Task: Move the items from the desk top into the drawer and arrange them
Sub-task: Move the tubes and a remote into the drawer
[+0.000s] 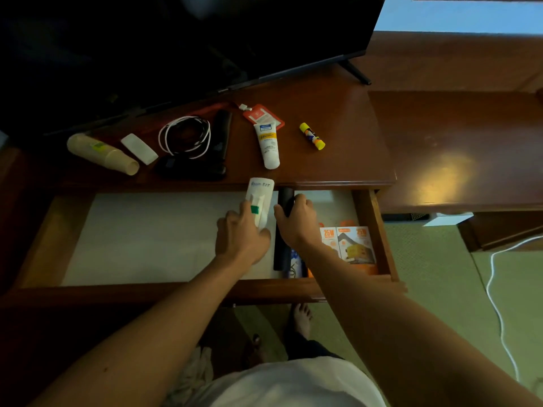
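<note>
The wooden drawer (pixel 373 230) is pulled open below the desk top (pixel 338 118). My left hand (pixel 242 235) holds a white remote (pixel 260 198) with handwriting on it, over the drawer's white liner. My right hand (pixel 296 221) grips a black remote (pixel 283 227) lying lengthwise in the drawer. Two orange charger boxes (pixel 351 243) sit in the drawer's right end. On the desk lie a white tube (pixel 269 145), a glue stick (pixel 312 136), a red card holder (pixel 263 116), a coiled white cable (pixel 185 136), a black remote (pixel 221 133), a small white case (pixel 139 148) and a stack of paper cups (pixel 101 154).
A dark TV screen (pixel 176 39) stands at the back of the desk. A lower wooden surface (pixel 458 148) adjoins on the right. A white cord (pixel 496 304) trails over the green floor. A small blue packet (pixel 295 264) lies beside the black remote in the drawer.
</note>
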A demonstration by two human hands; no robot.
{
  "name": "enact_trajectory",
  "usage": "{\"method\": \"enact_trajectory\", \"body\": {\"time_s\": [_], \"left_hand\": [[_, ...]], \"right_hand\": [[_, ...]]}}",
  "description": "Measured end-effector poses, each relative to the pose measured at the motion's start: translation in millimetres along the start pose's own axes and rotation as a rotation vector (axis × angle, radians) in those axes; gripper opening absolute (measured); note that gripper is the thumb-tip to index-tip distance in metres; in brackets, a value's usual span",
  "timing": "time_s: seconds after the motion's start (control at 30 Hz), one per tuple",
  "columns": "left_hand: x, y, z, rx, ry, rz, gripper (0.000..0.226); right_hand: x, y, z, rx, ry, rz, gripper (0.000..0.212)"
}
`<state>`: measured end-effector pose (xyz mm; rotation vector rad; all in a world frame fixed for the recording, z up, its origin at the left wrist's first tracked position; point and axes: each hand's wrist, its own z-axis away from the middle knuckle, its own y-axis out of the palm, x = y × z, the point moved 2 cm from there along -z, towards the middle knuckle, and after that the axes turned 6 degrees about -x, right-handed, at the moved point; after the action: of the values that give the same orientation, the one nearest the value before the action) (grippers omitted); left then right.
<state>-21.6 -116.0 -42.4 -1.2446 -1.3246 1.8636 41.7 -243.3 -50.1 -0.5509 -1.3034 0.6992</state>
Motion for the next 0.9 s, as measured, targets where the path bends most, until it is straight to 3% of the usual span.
{"method": "enact_trajectory", "body": {"time_s": [0.37, 0.57, 0.9], "left_hand": [[36, 44, 8, 0.326, -0.136, -0.079, 0.067], [38, 59, -9, 0.408, -0.171, -0.076, 0.076], [34, 77, -14, 0.445, -0.195, -0.033, 0.072]], "right_hand": [[-12, 24, -4, 0.158, 0.098, 0.028, 0.047], [-16, 43, -18, 0.248, -0.036, 0.192, 0.056], [-17, 58, -50, 0.394, -0.241, 0.511, 0.046]]}}
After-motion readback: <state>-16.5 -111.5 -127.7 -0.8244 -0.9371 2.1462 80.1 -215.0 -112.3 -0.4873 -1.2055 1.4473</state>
